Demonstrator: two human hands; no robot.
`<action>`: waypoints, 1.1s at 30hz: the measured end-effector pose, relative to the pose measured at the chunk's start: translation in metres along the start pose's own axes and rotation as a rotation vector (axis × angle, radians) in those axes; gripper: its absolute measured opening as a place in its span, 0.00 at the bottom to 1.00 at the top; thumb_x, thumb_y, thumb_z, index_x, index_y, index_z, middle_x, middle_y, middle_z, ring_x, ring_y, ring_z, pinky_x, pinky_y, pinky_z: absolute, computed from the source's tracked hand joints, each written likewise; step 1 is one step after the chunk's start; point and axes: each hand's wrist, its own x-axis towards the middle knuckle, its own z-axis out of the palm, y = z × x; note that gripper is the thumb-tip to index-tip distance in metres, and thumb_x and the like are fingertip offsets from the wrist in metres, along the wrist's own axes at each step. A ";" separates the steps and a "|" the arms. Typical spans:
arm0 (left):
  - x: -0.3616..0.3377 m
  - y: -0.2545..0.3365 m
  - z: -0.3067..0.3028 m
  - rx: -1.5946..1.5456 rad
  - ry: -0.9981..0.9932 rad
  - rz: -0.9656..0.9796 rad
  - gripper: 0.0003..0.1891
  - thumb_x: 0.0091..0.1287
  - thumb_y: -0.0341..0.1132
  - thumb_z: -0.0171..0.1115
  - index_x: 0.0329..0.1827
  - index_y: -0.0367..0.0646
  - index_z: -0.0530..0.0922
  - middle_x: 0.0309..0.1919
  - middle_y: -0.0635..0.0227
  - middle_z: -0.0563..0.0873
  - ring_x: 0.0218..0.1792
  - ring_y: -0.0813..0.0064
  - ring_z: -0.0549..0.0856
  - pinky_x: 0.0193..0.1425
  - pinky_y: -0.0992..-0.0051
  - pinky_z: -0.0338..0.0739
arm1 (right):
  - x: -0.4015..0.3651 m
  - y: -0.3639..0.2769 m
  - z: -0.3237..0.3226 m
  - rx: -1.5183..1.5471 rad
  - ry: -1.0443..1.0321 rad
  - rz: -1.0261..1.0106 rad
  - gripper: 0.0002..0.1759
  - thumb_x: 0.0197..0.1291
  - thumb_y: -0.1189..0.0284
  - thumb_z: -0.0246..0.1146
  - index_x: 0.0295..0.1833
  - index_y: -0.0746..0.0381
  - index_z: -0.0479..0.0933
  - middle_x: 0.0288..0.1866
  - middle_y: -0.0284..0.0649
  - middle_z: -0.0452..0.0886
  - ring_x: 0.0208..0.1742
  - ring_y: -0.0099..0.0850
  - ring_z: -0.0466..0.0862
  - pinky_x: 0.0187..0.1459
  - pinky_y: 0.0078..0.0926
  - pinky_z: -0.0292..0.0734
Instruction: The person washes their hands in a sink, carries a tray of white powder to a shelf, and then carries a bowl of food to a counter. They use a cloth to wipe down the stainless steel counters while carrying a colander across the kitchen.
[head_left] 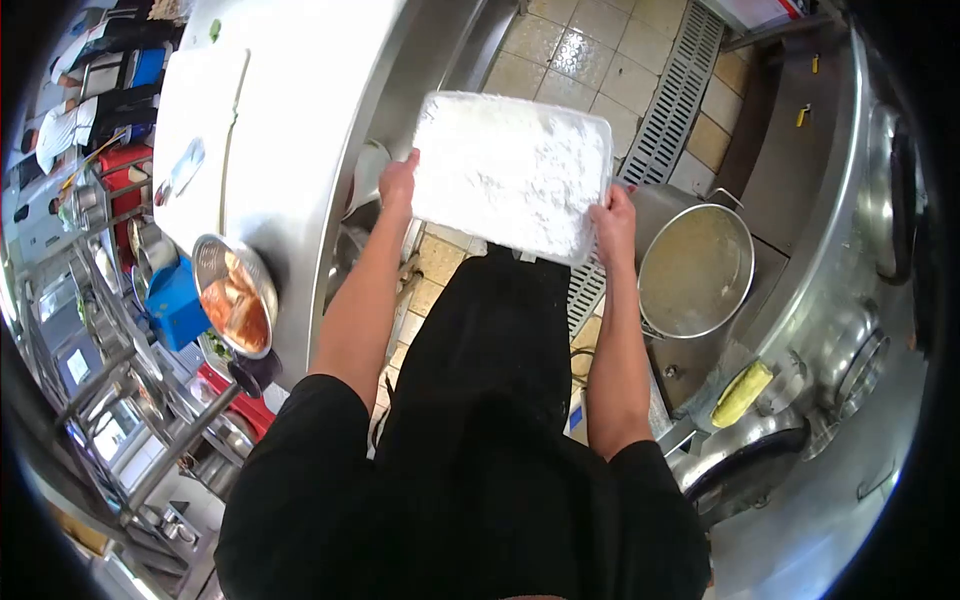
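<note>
A rectangular plastic tub (606,140) filled with white powder, flour by its look, is held up in front of me above the tiled floor. My left hand (398,182) grips its left side, and my right hand (615,220) is closed around the lower right edge. Both thumbs show at the rim; the other fingers are mostly hidden under or behind the tub. Just right of my right hand stands a large metal pot (697,270) with cloudy liquid in it.
On the left steel counter (300,200) sit a metal bowl (232,290) of reddish meat-like pieces and a white cutting board (195,110). A yellow cloth-like item (742,393) and pans (745,455) lie at the right. A floor drain grate (665,110) runs ahead. People (75,130) stand far left.
</note>
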 end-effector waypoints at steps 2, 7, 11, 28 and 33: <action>0.011 0.024 0.006 -0.284 -0.040 0.035 0.25 0.60 0.52 0.65 0.38 0.33 0.79 0.33 0.63 0.83 0.32 0.69 0.79 0.36 0.66 0.74 | 0.040 0.004 0.016 0.003 -0.063 0.015 0.14 0.39 0.83 0.56 0.37 0.67 0.74 0.30 0.32 0.74 0.32 0.22 0.73 0.36 0.21 0.70; 0.064 0.044 0.007 -0.331 0.035 0.011 0.30 0.64 0.51 0.60 0.54 0.28 0.74 0.50 0.55 0.81 0.46 0.64 0.82 0.49 0.69 0.77 | 0.131 -0.004 0.065 -0.272 -0.111 -0.182 0.08 0.41 0.77 0.60 0.29 0.64 0.69 0.24 0.31 0.67 0.29 0.22 0.66 0.31 0.23 0.64; 0.091 0.023 0.001 -0.208 0.104 0.081 0.34 0.67 0.54 0.55 0.61 0.28 0.69 0.59 0.51 0.76 0.59 0.60 0.75 0.63 0.66 0.68 | 0.182 0.020 0.107 -0.160 -0.111 -0.145 0.09 0.40 0.76 0.61 0.29 0.66 0.71 0.23 0.40 0.73 0.26 0.30 0.73 0.31 0.29 0.69; -0.040 -0.010 -0.080 -1.417 0.448 -0.411 0.41 0.61 0.49 0.64 0.67 0.35 0.51 0.58 0.51 0.70 0.60 0.50 0.73 0.67 0.47 0.63 | 0.218 0.040 0.132 -0.038 -0.166 -0.064 0.11 0.42 0.79 0.62 0.22 0.60 0.64 0.20 0.28 0.67 0.22 0.18 0.65 0.24 0.20 0.61; -0.016 -0.037 -0.090 -1.589 0.388 -0.341 0.28 0.62 0.38 0.60 0.61 0.31 0.64 0.60 0.50 0.68 0.57 0.54 0.74 0.67 0.47 0.63 | 0.218 0.035 0.131 -0.059 -0.161 -0.030 0.10 0.41 0.77 0.62 0.23 0.62 0.66 0.19 0.31 0.69 0.22 0.21 0.68 0.26 0.23 0.65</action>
